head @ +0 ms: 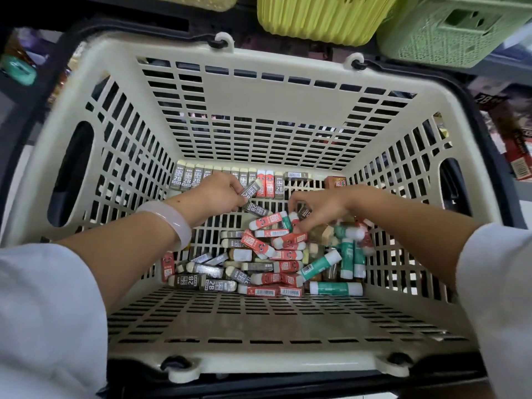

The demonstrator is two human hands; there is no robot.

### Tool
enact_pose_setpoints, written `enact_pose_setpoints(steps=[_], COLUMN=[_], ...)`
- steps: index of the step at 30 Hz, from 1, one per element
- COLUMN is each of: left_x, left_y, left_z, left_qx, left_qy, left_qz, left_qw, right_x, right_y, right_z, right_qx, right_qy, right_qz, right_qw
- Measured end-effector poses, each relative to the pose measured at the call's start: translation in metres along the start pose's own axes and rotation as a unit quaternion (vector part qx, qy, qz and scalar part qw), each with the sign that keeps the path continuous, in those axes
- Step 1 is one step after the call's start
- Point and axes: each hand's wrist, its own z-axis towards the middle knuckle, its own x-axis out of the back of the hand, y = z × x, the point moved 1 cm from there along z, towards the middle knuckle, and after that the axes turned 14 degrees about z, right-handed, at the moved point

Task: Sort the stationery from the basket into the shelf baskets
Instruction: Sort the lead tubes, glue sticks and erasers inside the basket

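Left hand (pixel 214 194): grip closed on grey 2B eraser (pixel 251 190). Right hand (pixel 319 207): grip narrow, digging in pile (pixel 276 254). Like w/ like should be gathered before lifting out of basket (pixel 259 358).

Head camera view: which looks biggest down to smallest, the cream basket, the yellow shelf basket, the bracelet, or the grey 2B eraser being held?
1. Cream basket
2. Yellow shelf basket, though partly cut off
3. Bracelet
4. Grey 2B eraser in the left hand
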Motion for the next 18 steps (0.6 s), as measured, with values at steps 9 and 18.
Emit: enact_pose_setpoints(steps=[9, 18], left_x=[0.004, 0.002], left_y=[0.006, 0.008], left_z=[-0.004, -0.006], left_qx=[-0.023, -0.027], left_qy=[0.004, 0.021], left_qz=[-0.013, 0.024], left_qw=[1.0, 0.999], right_x=[-0.063, 0.011], right_y=[-0.015, 0.028], right_z=[-0.037, -0.023], right_qx=[0.084, 0.003], right_qy=[-0.135, 0.315], right_qz=[0.266, -0.219], right_qw=[0.951, 0.924])
